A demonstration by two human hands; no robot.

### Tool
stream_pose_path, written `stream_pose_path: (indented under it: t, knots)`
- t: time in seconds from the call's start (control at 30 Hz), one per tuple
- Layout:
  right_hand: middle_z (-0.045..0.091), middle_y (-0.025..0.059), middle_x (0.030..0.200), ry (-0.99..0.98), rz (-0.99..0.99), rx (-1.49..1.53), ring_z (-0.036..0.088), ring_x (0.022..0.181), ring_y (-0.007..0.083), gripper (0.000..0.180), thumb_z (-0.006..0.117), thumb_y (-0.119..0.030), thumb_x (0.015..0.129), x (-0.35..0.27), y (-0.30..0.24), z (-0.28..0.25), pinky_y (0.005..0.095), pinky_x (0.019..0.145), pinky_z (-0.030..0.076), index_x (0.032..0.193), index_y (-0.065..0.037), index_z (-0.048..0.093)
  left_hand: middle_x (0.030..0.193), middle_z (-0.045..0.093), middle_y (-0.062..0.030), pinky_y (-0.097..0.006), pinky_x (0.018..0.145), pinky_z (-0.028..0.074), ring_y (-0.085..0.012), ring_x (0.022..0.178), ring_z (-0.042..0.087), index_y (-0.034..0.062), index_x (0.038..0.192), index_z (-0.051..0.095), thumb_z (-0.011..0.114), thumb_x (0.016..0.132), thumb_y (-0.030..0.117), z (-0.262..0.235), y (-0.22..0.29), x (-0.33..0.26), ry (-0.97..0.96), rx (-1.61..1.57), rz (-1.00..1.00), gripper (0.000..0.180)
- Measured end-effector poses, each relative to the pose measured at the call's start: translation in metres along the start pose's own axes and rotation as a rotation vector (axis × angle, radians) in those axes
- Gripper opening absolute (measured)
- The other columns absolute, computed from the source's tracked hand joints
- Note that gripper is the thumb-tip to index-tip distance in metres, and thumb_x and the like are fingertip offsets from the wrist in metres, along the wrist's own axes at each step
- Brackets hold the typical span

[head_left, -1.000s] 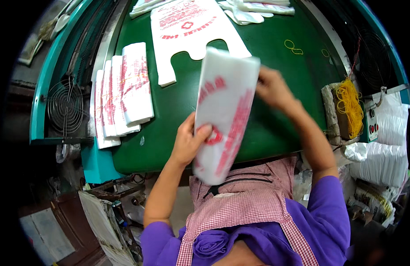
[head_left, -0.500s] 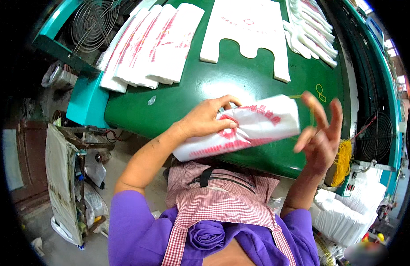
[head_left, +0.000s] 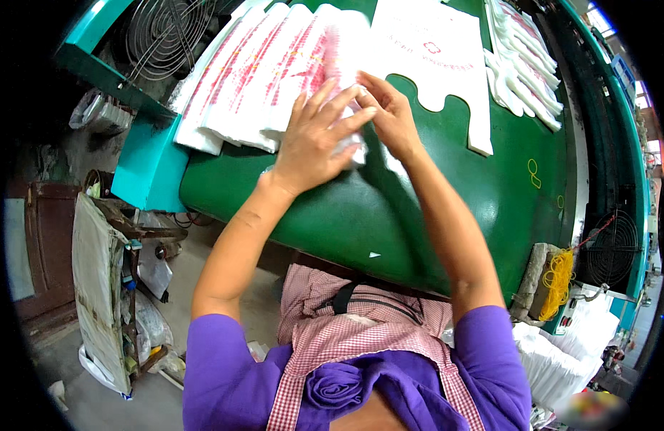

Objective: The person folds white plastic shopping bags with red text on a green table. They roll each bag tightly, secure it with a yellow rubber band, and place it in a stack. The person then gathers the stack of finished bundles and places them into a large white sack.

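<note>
Probably soft and slippery, the carrier-bag bundle (head_left: 350, 50) toward the bench (head_left: 518, 223)'s near edge suits mid-length holding; left hand (head_left: 316, 149) spread, right hand (head_left: 393, 118) unclear.

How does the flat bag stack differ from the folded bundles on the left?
The flat stack is spread broad; the folded bundles are narrow strips. The flat stack shows its cut-out handles plainly; the folded bundles overlap side by side. Both are white with red print, on the green table.

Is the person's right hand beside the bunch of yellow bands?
No, the right hand is beside the left hand, near the folded white bags.
</note>
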State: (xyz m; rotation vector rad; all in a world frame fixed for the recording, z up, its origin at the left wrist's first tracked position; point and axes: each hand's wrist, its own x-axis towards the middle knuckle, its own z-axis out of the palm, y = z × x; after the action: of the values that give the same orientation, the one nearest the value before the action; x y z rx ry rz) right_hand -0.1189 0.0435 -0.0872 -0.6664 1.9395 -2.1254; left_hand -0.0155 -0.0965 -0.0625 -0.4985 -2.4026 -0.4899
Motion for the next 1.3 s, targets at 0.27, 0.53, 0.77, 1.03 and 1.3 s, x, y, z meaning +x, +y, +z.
stream_pose_path:
  t: [0.27, 0.53, 0.77, 1.03, 1.3]
  knots:
    - [0.061, 0.0142, 0.096, -0.042, -0.116, -1.671, 0.058, 0.094, 0.0285, 0.023, 0.059, -0.022, 0.088, 0.021, 0.015, -0.115, 0.0387, 0.082, 0.048, 0.101, -0.004, 0.061, 0.135, 0.051, -0.0010, -0.043, 0.106, 0.027, -0.0237, 0.132, 0.040, 0.0219, 0.114, 0.065, 0.055, 0.077, 0.013, 0.039, -0.062, -0.032, -0.042, 0.205, -0.120, 0.039]
    - [0.058, 0.0130, 0.092, -0.280, -0.045, -1.294, 0.058, 0.089, 0.0301, 0.022, 0.060, -0.025, 0.087, -0.144, -0.054, -0.091, 0.0400, 0.075, 0.050, 0.094, -0.005, 0.059, 0.138, 0.048, -0.0063, -0.051, 0.110, 0.021, -0.0260, 0.133, 0.038, 0.0206, 0.120, 0.061, 0.055, 0.079, 0.016, 0.037, -0.044, -0.041, -0.105, 0.260, -0.090, 0.041]
    - [0.040, 0.0147, 0.139, -0.398, 0.094, -1.077, 0.035, 0.130, 0.0347, 0.075, 0.080, -0.024, 0.068, -0.260, -0.100, -0.142, 0.0471, 0.106, 0.031, 0.133, -0.012, 0.045, 0.147, 0.035, -0.0117, -0.052, 0.113, 0.017, -0.0314, 0.139, 0.027, 0.0180, 0.134, 0.048, 0.071, 0.072, 0.027, -0.038, 0.064, -0.103, -0.791, -0.279, 0.061, 0.067]
    - [0.033, 0.0120, 0.148, -0.211, 0.068, -1.128, 0.020, 0.141, 0.0355, 0.070, 0.072, -0.008, 0.066, -0.314, -0.072, -0.164, 0.0529, 0.112, 0.019, 0.132, -0.021, 0.051, 0.125, 0.058, -0.0082, -0.047, 0.108, 0.031, -0.0252, 0.124, 0.050, 0.0122, 0.119, 0.059, 0.071, 0.074, 0.014, -0.035, 0.041, -0.101, -0.625, -0.080, 0.296, 0.047]
    - [0.061, 0.0123, 0.083, -0.162, 0.047, -0.646, 0.060, 0.076, 0.0298, 0.017, 0.060, -0.008, 0.086, -0.253, -0.091, -0.160, 0.0376, 0.071, 0.047, 0.101, 0.000, 0.058, 0.072, 0.065, -0.0176, -0.037, 0.055, 0.048, -0.0302, 0.059, 0.063, 0.0000, 0.091, 0.065, 0.062, 0.089, 0.027, 0.046, 0.093, 0.001, -0.615, -0.631, -0.088, 0.027]
